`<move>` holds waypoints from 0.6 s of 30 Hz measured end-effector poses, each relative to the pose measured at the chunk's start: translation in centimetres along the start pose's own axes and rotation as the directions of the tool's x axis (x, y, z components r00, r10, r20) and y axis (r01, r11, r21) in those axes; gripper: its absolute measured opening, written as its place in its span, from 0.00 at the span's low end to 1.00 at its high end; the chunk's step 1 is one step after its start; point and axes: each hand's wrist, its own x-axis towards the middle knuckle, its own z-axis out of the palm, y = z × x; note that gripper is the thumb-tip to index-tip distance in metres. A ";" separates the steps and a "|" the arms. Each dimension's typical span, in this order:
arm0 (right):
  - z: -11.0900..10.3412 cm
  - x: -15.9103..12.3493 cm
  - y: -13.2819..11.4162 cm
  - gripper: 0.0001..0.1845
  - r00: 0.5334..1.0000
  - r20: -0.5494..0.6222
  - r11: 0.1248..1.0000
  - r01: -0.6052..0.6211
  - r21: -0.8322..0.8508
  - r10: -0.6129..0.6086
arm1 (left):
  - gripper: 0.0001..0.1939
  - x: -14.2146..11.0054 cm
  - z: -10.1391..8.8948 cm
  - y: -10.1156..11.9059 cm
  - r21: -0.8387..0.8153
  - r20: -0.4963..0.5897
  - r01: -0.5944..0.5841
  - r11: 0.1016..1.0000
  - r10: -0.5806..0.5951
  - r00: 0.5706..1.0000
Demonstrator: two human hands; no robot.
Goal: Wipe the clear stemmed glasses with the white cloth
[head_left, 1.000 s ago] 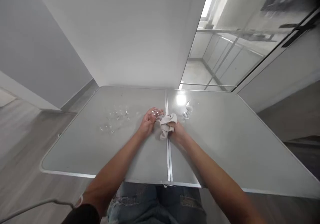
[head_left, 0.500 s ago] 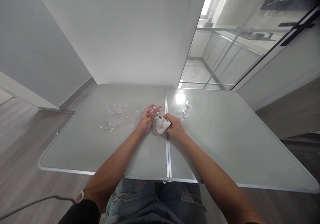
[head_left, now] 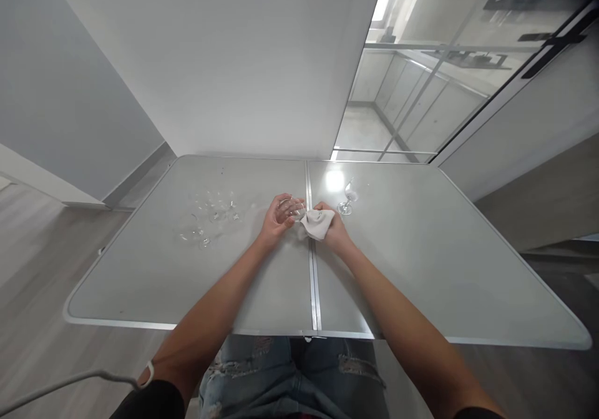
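Above the middle of the table, my left hand (head_left: 277,220) is wrapped round the bowl of a clear wine glass (head_left: 291,208), which lies tilted on its side. In my right hand (head_left: 334,228) is a white cloth (head_left: 317,223), gripped against the glass at its stem end; the cloth and fingers hide the foot. Just beyond the right hand, another stemmed glass (head_left: 345,207) stands upright on the table. Several more clear glasses (head_left: 215,210) are grouped to the left of my left hand, their outlines faint against the grey top.
The grey folding table (head_left: 421,269) has a metal seam (head_left: 312,281) down its middle and a metal rim. A white wall (head_left: 234,63) rises behind its far edge. A glass door (head_left: 412,94) is at the back right. A pale cable (head_left: 79,378) runs by my left arm.
My right hand has turned the cloth, which is now spread wider and further right around the stem end. The glass stays in my left hand. The camera view has shifted slightly.
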 end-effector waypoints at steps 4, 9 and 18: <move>0.5 -0.2 -0.2 0.06 0.928 0.182 0.807 0.371 -0.458 -0.324 | 0.32 0.1 -0.1 -0.5 0.002 -0.121 -0.021 1.000 0.021 0.992; 2.6 -0.4 -0.1 0.06 0.935 0.222 0.789 0.354 -0.503 -0.278 | 0.31 -0.2 0.3 0.4 -0.056 -0.121 -0.018 0.998 0.011 0.993; 1.9 -0.1 -1.8 0.15 0.928 0.246 0.870 -0.355 0.342 0.281 | 0.35 -0.6 0.3 0.8 -0.231 -0.017 0.093 0.968 -0.100 0.995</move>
